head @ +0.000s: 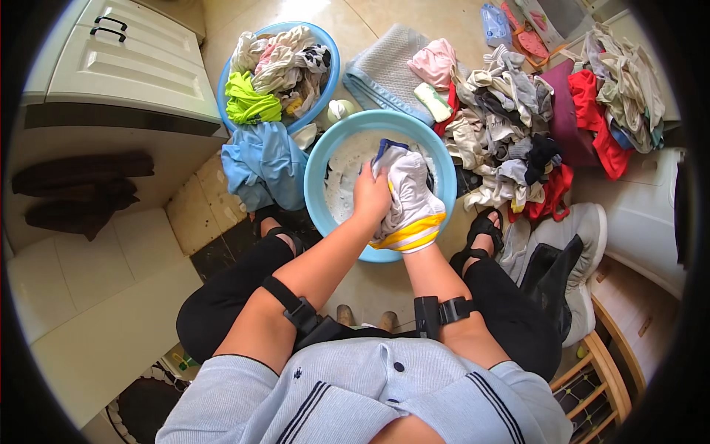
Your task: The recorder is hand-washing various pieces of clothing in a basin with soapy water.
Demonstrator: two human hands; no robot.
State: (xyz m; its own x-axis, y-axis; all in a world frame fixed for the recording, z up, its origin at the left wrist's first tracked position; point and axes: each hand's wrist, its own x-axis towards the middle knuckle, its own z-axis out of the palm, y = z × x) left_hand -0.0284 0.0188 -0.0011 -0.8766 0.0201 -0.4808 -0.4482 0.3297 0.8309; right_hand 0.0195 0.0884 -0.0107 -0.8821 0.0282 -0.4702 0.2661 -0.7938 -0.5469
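A light blue plastic basin (314, 188) with sudsy water stands on the floor before me. Over it, my left hand (371, 194) grips the edge of a white and grey cloth garment (410, 183) with a yellow-striped band and a dark blue edge. My right forearm goes in at the striped band, so my right hand is hidden inside the garment. More dark and pale fabric shows at the water's surface. Just behind the basin's rim is a pale green bottle with a white top (339, 110). A green and white bar (434, 102) lies at the upper right.
A blue tub (334, 61) of mixed clothes stands at upper left, with a light blue garment (265, 161) below it. A folded grey towel (383, 66) lies behind the basin. Piled socks and clothes (499, 122) spread to the right. Grey slippers (592, 233) lie near my right foot.
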